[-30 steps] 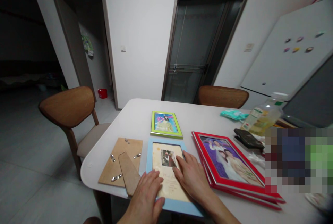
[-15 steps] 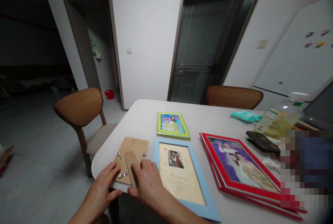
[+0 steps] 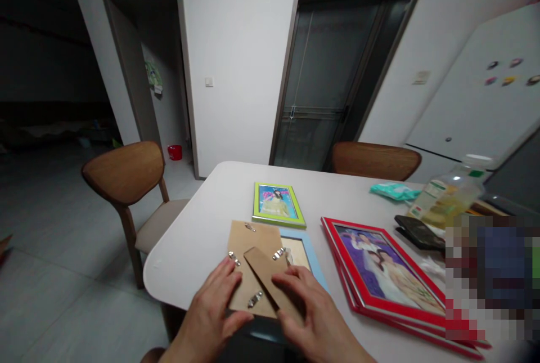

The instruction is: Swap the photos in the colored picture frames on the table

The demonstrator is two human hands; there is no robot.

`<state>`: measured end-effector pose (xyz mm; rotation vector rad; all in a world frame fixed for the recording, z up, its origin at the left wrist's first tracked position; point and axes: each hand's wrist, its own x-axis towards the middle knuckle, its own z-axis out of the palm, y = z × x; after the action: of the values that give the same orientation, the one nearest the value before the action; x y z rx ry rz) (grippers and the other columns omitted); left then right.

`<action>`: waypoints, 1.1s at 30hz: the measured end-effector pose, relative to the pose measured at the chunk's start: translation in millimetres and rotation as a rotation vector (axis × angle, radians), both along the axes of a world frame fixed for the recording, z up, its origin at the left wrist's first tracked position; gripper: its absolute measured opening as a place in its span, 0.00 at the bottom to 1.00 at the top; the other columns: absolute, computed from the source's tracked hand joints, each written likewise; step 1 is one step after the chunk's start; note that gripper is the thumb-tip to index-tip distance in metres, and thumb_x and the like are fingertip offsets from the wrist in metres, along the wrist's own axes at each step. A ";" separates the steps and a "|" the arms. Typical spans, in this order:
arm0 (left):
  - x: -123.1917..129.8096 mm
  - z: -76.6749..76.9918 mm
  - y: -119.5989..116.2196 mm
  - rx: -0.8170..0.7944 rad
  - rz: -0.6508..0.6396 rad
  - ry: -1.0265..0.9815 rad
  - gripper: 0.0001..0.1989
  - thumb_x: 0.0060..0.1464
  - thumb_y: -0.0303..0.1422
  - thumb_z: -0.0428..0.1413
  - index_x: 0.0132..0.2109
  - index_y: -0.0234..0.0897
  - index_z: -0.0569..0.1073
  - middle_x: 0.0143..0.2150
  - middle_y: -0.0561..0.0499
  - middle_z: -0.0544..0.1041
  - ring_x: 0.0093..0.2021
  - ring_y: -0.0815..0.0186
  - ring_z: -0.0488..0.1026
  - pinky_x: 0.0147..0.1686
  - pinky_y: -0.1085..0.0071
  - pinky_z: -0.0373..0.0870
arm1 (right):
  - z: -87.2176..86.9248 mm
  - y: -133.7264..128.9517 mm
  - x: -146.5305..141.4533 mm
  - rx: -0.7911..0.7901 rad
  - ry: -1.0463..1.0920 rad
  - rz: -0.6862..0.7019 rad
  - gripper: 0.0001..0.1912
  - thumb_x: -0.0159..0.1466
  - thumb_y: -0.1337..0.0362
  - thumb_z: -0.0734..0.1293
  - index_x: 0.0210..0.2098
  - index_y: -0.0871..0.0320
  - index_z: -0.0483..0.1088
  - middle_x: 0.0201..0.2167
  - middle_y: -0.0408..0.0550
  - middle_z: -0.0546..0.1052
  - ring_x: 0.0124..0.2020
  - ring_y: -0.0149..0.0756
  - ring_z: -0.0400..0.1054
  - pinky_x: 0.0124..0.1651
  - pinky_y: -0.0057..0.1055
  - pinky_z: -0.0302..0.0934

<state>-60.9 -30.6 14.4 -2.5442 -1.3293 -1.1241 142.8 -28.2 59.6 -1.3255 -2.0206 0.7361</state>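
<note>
Backing board (image 3: 248,281) in play, tan side up, between the hands and tipped across the left part of the blue frame (image 3: 313,259) near the bench's (image 3: 189,256) front edge! Whether it touches that frame or hovers just over it, I cannot tell.

Left hand (image 3: 211,301) has the board's left edge, fingers part spread along the side, thumb at the near corner, a light, half-open hold. Right hand (image 3: 314,312) curls loosely at the other side, fingers over the strut (image 3: 265,270), thumb by its lower end.

Good technique here, I'd say, is an even grip: both sides level, no twisting. That strut looks hinged, so light pressure should stop it swinging out. Watch the metal clips (image 3: 255,299); they could snag a fingertip or scrape the blue rim. Easy on the downward push, too, with the frame so close to the edge.

Elbow room matters: the green frame (image 3: 278,222) sits just beyond, the red-framed pictures (image 3: 382,273) off to the right.
</note>
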 end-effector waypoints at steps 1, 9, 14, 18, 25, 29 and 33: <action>11.5 -3.8 0.3 -0.031 -0.031 0.002 0.23 0.45 0.37 0.57 0.48 0.33 0.64 0.50 0.37 0.67 0.52 0.55 0.62 0.47 0.60 0.65 | -5.9 -2.5 12.8 -0.018 -0.028 -0.033 0.21 0.47 0.70 0.60 0.41 0.57 0.65 0.41 0.51 0.63 0.45 0.37 0.59 0.50 0.35 0.54; 52.2 -17.2 6.7 -0.245 -0.099 0.063 0.21 0.42 0.31 0.59 0.45 0.33 0.65 0.49 0.38 0.69 0.51 0.55 0.64 0.47 0.58 0.65 | -32.5 -8.4 51.6 -0.053 -0.155 -0.145 0.20 0.48 0.67 0.59 0.42 0.59 0.67 0.43 0.53 0.64 0.47 0.39 0.58 0.52 0.35 0.53; 48.0 -9.9 5.9 -0.283 -0.058 0.147 0.14 0.46 0.30 0.55 0.43 0.35 0.66 0.48 0.41 0.70 0.49 0.55 0.66 0.49 0.50 0.59 | -44.8 0.0 44.3 0.002 -0.229 -0.108 0.22 0.49 0.67 0.59 0.44 0.60 0.66 0.45 0.54 0.63 0.48 0.40 0.57 0.52 0.38 0.51; 47.9 3.4 2.2 -0.396 -0.017 0.188 0.11 0.48 0.27 0.52 0.42 0.35 0.67 0.48 0.43 0.70 0.51 0.57 0.63 0.50 0.50 0.56 | -54.8 2.1 43.5 0.108 -0.294 -0.119 0.21 0.50 0.67 0.59 0.44 0.60 0.65 0.44 0.55 0.64 0.46 0.42 0.57 0.50 0.40 0.52; 43.5 9.1 -2.0 -0.463 -0.054 0.235 0.20 0.46 0.39 0.54 0.46 0.35 0.65 0.53 0.41 0.65 0.55 0.55 0.57 0.52 0.47 0.50 | -48.3 4.7 47.2 0.152 -0.357 -0.055 0.16 0.55 0.63 0.58 0.43 0.56 0.66 0.43 0.53 0.65 0.45 0.41 0.57 0.47 0.39 0.54; 44.3 10.4 -2.3 -0.498 -0.054 0.259 0.21 0.44 0.40 0.56 0.44 0.33 0.66 0.54 0.38 0.64 0.56 0.53 0.56 0.53 0.47 0.48 | -44.2 26.0 48.4 0.186 -0.468 -0.134 0.17 0.57 0.64 0.55 0.45 0.56 0.65 0.45 0.54 0.64 0.46 0.42 0.57 0.46 0.39 0.53; 48.2 15.5 -2.3 -0.549 -0.022 0.282 0.18 0.42 0.38 0.57 0.40 0.31 0.68 0.53 0.37 0.64 0.56 0.53 0.56 0.53 0.49 0.49 | -44.2 45.0 45.4 0.200 -0.570 -0.221 0.18 0.58 0.61 0.54 0.46 0.56 0.64 0.46 0.56 0.63 0.45 0.44 0.58 0.45 0.40 0.54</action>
<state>-12.7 -33.0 29.9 -2.9328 -1.7132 -0.4035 188.2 16.8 15.4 -1.7351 -2.2404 0.0446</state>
